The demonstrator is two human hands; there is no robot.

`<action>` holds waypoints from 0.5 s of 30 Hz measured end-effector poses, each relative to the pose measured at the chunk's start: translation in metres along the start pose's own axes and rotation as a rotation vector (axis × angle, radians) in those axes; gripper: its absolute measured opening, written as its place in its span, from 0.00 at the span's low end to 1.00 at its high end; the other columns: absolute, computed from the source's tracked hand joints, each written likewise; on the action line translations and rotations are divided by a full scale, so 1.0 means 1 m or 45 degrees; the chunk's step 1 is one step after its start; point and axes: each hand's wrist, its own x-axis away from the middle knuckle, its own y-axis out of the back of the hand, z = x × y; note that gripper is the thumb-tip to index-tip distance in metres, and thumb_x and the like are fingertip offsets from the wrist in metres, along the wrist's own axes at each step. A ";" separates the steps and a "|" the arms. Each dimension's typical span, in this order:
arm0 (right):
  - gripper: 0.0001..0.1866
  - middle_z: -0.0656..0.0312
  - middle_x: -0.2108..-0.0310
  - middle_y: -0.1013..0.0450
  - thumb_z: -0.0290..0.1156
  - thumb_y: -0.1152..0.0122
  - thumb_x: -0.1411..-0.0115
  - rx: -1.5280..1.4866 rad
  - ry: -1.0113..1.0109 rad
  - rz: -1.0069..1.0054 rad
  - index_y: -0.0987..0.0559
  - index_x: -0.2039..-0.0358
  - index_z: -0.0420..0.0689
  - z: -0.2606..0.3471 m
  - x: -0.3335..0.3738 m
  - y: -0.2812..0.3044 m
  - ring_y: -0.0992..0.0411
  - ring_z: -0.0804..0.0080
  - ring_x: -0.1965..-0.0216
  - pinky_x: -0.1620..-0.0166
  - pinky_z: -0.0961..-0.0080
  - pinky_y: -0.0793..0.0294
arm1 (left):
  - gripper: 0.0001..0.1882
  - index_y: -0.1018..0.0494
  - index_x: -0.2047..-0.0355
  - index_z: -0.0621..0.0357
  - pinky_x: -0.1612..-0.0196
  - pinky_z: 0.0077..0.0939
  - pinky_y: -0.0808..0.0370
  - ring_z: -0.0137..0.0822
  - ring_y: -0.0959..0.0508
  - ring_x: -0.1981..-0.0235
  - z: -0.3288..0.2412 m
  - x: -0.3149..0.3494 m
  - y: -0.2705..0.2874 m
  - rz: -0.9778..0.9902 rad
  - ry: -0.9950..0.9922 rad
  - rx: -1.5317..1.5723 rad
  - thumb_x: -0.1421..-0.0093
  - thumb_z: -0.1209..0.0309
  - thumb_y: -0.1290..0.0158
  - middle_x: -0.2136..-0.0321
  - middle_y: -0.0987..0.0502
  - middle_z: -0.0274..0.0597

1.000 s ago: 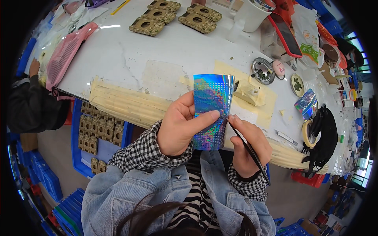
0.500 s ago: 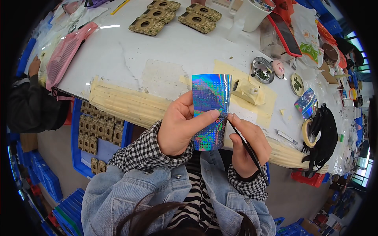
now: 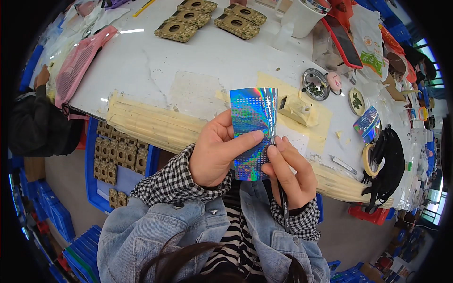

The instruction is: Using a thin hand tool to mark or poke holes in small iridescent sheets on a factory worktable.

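Observation:
My left hand grips a shiny rainbow-coloured holographic sticker sheet, thumb across its front. Rows of small pale rectangles cover the sheet, which is held upright and curls at its right edge. Closed around slim black tweezers, my right hand touches the sheet's right edge near the left thumb. The tweezers' tips are hidden by the fingers. Just beyond the sheet, a block wrapped in cream tape sits on the table.
Camouflage-patterned shells with round holes lie at the far side; more fill a blue tray below left. To the right are a metal dish, tape roll, black glove-like item and phone. Another person's sleeve shows at left.
My right hand has turned and shifted slightly left, and the tweezers have swung from a slant to nearly upright. The sheet tilts a little, changing its reflections; my left hand keeps its hold.

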 end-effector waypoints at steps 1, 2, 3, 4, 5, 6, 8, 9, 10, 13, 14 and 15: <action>0.23 0.51 0.57 0.28 0.21 0.30 0.55 -0.004 0.009 0.008 0.21 0.55 0.37 -0.001 0.001 -0.001 0.25 0.56 0.54 0.50 0.60 0.24 | 0.16 0.32 0.52 0.62 0.56 0.21 0.24 0.27 0.22 0.60 0.000 0.000 0.001 0.001 -0.002 -0.003 0.40 0.81 0.48 0.60 0.22 0.40; 0.23 0.52 0.57 0.29 0.21 0.29 0.55 -0.007 0.018 0.015 0.21 0.55 0.37 -0.002 0.002 -0.002 0.26 0.56 0.54 0.50 0.60 0.24 | 0.16 0.32 0.52 0.62 0.56 0.21 0.24 0.27 0.22 0.60 0.000 0.000 0.001 0.002 -0.003 -0.007 0.40 0.81 0.48 0.60 0.22 0.39; 0.23 0.52 0.58 0.29 0.21 0.29 0.55 -0.008 0.026 0.023 0.21 0.55 0.37 -0.003 0.002 -0.002 0.26 0.56 0.54 0.50 0.59 0.24 | 0.16 0.32 0.52 0.62 0.56 0.21 0.24 0.27 0.22 0.60 0.000 0.000 0.001 0.001 -0.002 -0.005 0.40 0.81 0.48 0.60 0.22 0.39; 0.23 0.52 0.58 0.29 0.21 0.29 0.55 -0.009 0.029 0.026 0.21 0.55 0.37 -0.003 0.002 -0.002 0.26 0.56 0.54 0.50 0.59 0.24 | 0.16 0.32 0.52 0.62 0.56 0.21 0.24 0.27 0.22 0.60 0.000 0.000 0.001 0.000 0.000 -0.003 0.40 0.81 0.48 0.60 0.22 0.39; 0.23 0.52 0.58 0.29 0.21 0.29 0.55 -0.010 0.031 0.028 0.21 0.55 0.37 -0.004 0.002 -0.001 0.26 0.56 0.54 0.50 0.59 0.24 | 0.16 0.32 0.51 0.62 0.56 0.21 0.24 0.27 0.22 0.60 0.000 0.000 0.001 -0.001 0.002 -0.001 0.40 0.81 0.48 0.60 0.22 0.40; 0.23 0.52 0.58 0.29 0.21 0.29 0.55 -0.013 0.034 0.031 0.21 0.55 0.37 -0.004 0.002 -0.001 0.26 0.56 0.54 0.50 0.59 0.23 | 0.16 0.32 0.51 0.62 0.56 0.21 0.24 0.27 0.22 0.60 0.000 0.000 0.001 0.001 -0.001 0.002 0.40 0.81 0.48 0.60 0.22 0.40; 0.23 0.52 0.58 0.29 0.22 0.30 0.54 -0.014 0.024 0.038 0.21 0.55 0.37 -0.003 0.002 -0.001 0.26 0.56 0.54 0.50 0.59 0.23 | 0.16 0.32 0.51 0.62 0.55 0.22 0.24 0.27 0.22 0.60 0.000 0.000 0.001 0.005 -0.007 0.007 0.40 0.81 0.48 0.60 0.22 0.40; 0.23 0.52 0.58 0.29 0.22 0.30 0.54 -0.014 0.019 0.042 0.21 0.55 0.37 -0.003 0.002 0.000 0.26 0.56 0.54 0.50 0.59 0.23 | 0.16 0.32 0.51 0.62 0.55 0.22 0.24 0.27 0.22 0.60 0.000 0.000 0.000 0.004 -0.006 0.011 0.40 0.81 0.48 0.60 0.22 0.40; 0.22 0.52 0.58 0.29 0.22 0.30 0.54 -0.013 0.017 0.042 0.21 0.55 0.37 -0.003 0.001 0.000 0.26 0.56 0.54 0.50 0.59 0.23 | 0.16 0.32 0.51 0.62 0.55 0.22 0.24 0.27 0.22 0.59 -0.001 0.000 0.000 0.002 -0.005 0.015 0.40 0.82 0.48 0.59 0.22 0.40; 0.22 0.52 0.58 0.29 0.22 0.30 0.53 -0.012 0.015 0.037 0.21 0.55 0.37 -0.003 0.001 0.000 0.26 0.57 0.53 0.50 0.59 0.23 | 0.17 0.33 0.51 0.62 0.54 0.22 0.24 0.27 0.22 0.59 -0.001 0.000 0.000 0.006 -0.004 0.018 0.40 0.82 0.49 0.59 0.22 0.40; 0.22 0.52 0.58 0.29 0.22 0.30 0.53 -0.011 0.017 0.033 0.21 0.55 0.37 -0.003 0.001 0.000 0.26 0.57 0.53 0.50 0.59 0.23 | 0.17 0.33 0.50 0.62 0.54 0.23 0.25 0.28 0.22 0.59 -0.001 0.000 0.000 0.008 -0.004 0.018 0.40 0.82 0.49 0.59 0.22 0.40; 0.22 0.52 0.58 0.28 0.22 0.30 0.53 -0.011 0.020 0.030 0.22 0.55 0.36 -0.003 0.001 -0.001 0.26 0.57 0.53 0.50 0.59 0.23 | 0.17 0.33 0.50 0.62 0.54 0.23 0.24 0.28 0.22 0.59 -0.001 0.000 0.000 0.006 -0.004 0.014 0.40 0.82 0.48 0.59 0.22 0.40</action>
